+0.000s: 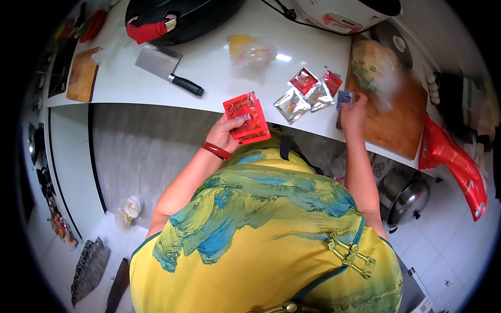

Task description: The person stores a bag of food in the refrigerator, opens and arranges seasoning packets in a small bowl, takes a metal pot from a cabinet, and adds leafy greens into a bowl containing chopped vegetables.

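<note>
My left hand point(224, 133), with a red bangle at the wrist, is closed on red sachets point(249, 112), at least two overlapping, just over the counter's front edge. My right hand point(356, 112) pinches a small grey-blue packet point(344, 99) near the left side of the wooden cutting board point(394, 122). Between my hands lie several loose packets: a red one point(302, 80), a second red one point(333, 81) and silver ones point(292, 105). Print on them is too small to read.
A cleaver point(159, 61) with a black handle lies left on the white counter point(209, 70). Behind are a black appliance point(193, 21), a crumpled plastic bag point(255, 52) and a rice cooker point(339, 15). A filled plastic bag point(373, 60) rests on the board; a red bag point(454, 161) hangs right.
</note>
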Tool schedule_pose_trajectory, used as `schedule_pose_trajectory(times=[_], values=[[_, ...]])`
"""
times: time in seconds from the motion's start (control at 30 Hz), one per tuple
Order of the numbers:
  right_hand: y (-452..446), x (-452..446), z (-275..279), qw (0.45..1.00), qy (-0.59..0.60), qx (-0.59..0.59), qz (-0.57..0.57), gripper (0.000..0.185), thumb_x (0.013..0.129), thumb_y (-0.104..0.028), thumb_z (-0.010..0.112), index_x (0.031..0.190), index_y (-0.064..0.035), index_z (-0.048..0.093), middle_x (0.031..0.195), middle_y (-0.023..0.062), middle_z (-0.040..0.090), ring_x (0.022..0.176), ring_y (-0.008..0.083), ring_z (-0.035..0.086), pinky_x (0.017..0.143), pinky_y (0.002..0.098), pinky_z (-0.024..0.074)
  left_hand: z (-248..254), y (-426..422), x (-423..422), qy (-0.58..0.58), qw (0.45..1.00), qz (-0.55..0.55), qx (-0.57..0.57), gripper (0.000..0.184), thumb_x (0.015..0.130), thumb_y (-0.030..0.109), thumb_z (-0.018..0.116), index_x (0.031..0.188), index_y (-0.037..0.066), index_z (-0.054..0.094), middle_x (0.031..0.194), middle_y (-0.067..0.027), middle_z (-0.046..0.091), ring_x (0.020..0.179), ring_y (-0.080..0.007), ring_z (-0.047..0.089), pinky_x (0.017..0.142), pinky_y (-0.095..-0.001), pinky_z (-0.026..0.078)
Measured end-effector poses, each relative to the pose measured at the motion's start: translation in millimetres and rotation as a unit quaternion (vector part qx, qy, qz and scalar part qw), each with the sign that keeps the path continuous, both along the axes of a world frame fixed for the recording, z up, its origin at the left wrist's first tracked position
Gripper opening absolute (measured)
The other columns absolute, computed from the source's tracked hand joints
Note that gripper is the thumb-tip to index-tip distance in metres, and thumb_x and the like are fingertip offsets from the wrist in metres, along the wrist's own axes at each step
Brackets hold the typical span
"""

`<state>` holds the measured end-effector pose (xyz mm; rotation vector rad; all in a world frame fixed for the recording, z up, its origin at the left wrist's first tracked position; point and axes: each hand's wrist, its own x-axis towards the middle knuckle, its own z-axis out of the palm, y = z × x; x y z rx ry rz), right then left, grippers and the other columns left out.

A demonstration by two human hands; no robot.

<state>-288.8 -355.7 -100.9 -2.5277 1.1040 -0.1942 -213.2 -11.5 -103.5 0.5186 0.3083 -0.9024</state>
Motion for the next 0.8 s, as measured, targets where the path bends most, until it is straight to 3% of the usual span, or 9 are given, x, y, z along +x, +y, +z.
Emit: schedule_pose_trajectory(times=[0.03, 0.07, 0.17, 0.2, 0.3, 0.33, 0.43, 0.63, 0.8], values=[[-0.5, 1.1, -2.1, 0.999, -0.022, 0.035, -0.022, 0.053, 0.076, -0.016, 0.068, 0.120, -0.0049, 0.041, 0.097, 0.0189, 0.059, 0.091, 0.0369, 0.057, 0.081, 0.0443, 0.0448, -1.2, 2.7, -0.2, -0.004, 1.000, 0.006, 0.003, 0.048, 0.080, -0.003, 0.057, 0.126, 0.003, 0.043, 0.115, -0.0122, 0.057, 0.106, -0.0263, 0.058, 0.094, -0.0441, 0.047], [-4.7, -1.0, 0.6, 0.997, -0.069, 0.034, -0.015, 0.038, 0.076, -0.012, 0.067, 0.110, -0.0026, 0.051, 0.089, 0.0148, 0.061, 0.081, 0.0308, 0.060, 0.076, 0.0399, 0.0468, -2.7, 5.3, -0.2, -0.008, 1.000, 0.011, 0.006, 0.048, 0.081, -0.002, 0.057, 0.127, 0.004, 0.043, 0.115, -0.0117, 0.057, 0.106, -0.0263, 0.058, 0.094, -0.0441, 0.047], [-7.6, 0.5, 26.7, 0.985, -0.111, 0.130, 0.032, 0.021, 0.077, -0.010, 0.065, 0.094, 0.0001, 0.059, 0.088, 0.0124, 0.060, 0.080, 0.0246, 0.059, 0.074, 0.0343, 0.0465, -8.7, 14.4, -0.2, -0.001, 1.000, 0.025, 0.009, 0.050, 0.080, -0.003, 0.057, 0.127, 0.005, 0.043, 0.116, -0.0112, 0.057, 0.107, -0.0261, 0.057, 0.094, -0.0444, 0.046], [-4.4, 3.0, 34.6, 0.972, -0.095, 0.215, 0.016, 0.017, 0.076, -0.012, 0.066, 0.086, 0.0009, 0.062, 0.089, 0.0116, 0.060, 0.080, 0.0213, 0.058, 0.075, 0.0313, 0.0455, -10.4, 17.5, -1.0, 0.004, 0.999, 0.031, 0.008, 0.051, 0.079, -0.004, 0.057, 0.127, 0.005, 0.043, 0.116, -0.0112, 0.056, 0.107, -0.0261, 0.057, 0.095, -0.0445, 0.046], [4.2, 21.2, 35.5, 0.940, -0.069, 0.243, 0.231, 0.021, 0.075, -0.015, 0.067, 0.088, -0.0003, 0.062, 0.094, 0.0120, 0.059, 0.087, 0.0226, 0.058, 0.078, 0.0317, 0.0447, -13.7, 22.9, -1.2, 0.008, 0.999, 0.035, 0.000, 0.051, 0.079, -0.004, 0.057, 0.127, 0.006, 0.043, 0.117, -0.0113, 0.056, 0.108, -0.0261, 0.056, 0.095, -0.0448, 0.046], [8.2, 31.9, 27.6, 0.928, -0.085, 0.202, 0.301, 0.020, 0.074, -0.017, 0.067, 0.085, -0.0014, 0.061, 0.100, 0.0131, 0.059, 0.095, 0.0265, 0.056, 0.083, 0.0335, 0.0441, -13.4, 22.9, -1.3, 0.006, 0.999, 0.035, 0.001, 0.051, 0.079, -0.004, 0.057, 0.127, 0.006, 0.043, 0.117, -0.0114, 0.056, 0.107, -0.0262, 0.057, 0.095, -0.0448, 0.046], [27.4, 70.3, 3.0, 0.907, -0.044, 0.008, 0.420, 0.017, 0.074, -0.016, 0.066, 0.081, -0.0021, 0.060, 0.103, 0.0150, 0.057, 0.096, 0.0321, 0.055, 0.085, 0.0374, 0.0442, -10.6, 24.5, -1.2, 0.002, 0.999, 0.034, 0.010, 0.049, 0.080, -0.003, 0.056, 0.127, 0.005, 0.043, 0.115, -0.0117, 0.057, 0.107, -0.0264, 0.057, 0.095, -0.0445, 0.046], [45.7, 102.9, -9.1, 0.917, 0.132, -0.054, 0.373, 0.016, 0.072, -0.010, 0.064, 0.086, -0.0043, 0.060, 0.100, 0.0164, 0.055, 0.089, 0.0353, 0.056, 0.080, 0.0423, 0.0463, -4.3, 25.7, -4.2, -0.006, 0.999, 0.047, 0.018, 0.048, 0.081, -0.001, 0.056, 0.127, 0.003, 0.044, 0.115, -0.0119, 0.058, 0.106, -0.0267, 0.057, 0.094, -0.0438, 0.046], [35.3, 109.0, 13.0, 0.956, -0.027, 0.112, 0.271, 0.035, 0.070, -0.003, 0.062, 0.105, -0.0063, 0.057, 0.097, 0.0161, 0.058, 0.087, 0.0304, 0.059, 0.078, 0.0390, 0.0479, -5.6, 30.2, -6.8, 0.002, 1.000, 0.029, 0.005, 0.048, 0.081, -0.001, 0.057, 0.126, 0.003, 0.044, 0.116, -0.0120, 0.057, 0.106, -0.0259, 0.057, 0.094, -0.0434, 0.046]])
